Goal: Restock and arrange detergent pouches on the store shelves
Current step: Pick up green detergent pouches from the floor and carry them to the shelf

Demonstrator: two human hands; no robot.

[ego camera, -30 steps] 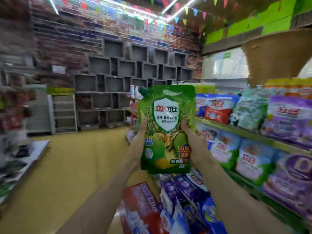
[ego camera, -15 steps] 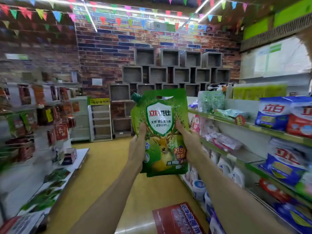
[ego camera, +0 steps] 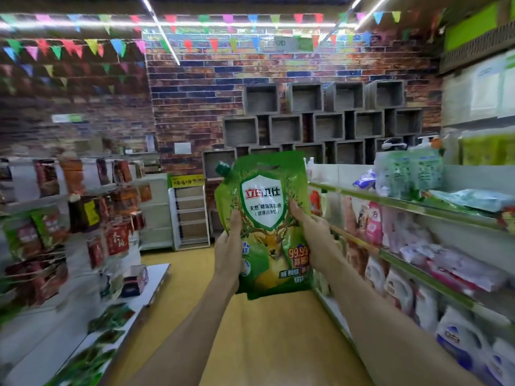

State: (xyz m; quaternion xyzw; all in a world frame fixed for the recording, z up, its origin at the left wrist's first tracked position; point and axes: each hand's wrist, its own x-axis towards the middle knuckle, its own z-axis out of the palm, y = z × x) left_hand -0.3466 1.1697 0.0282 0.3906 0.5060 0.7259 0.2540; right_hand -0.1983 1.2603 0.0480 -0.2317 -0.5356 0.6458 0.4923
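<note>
The person is holding a green detergent pouch [ego camera: 264,224] upright in the middle of the aisle, out in front at arm's length, clear of the shelves on either side. The left hand [ego camera: 229,250] is wrapping the pouch's left edge, fingers closed behind it and thumb pressing on the front. The right hand [ego camera: 316,240] is doing the same on the right edge, thumb lying across the printed face. Both grips are sitting around the middle of the pouch, and nothing is supporting it underneath.

That is where the risk is lying. The pouch looks full and soft, so the liquid is probably sagging toward the bottom, and the smooth film could be sliding down through the fingers if either grip loosens. The capped spout [ego camera: 223,169] is sticking out at the top left corner and could be catching on a shelf lip while the pouch is going in.

The shelves on the right [ego camera: 404,207] are already carrying soft bags and bottles [ego camera: 398,293], blurred here. Pushing the pouch in carelessly could be knocking neighbours over, and a slumping pouch could be tipping forward off the edge.
</note>
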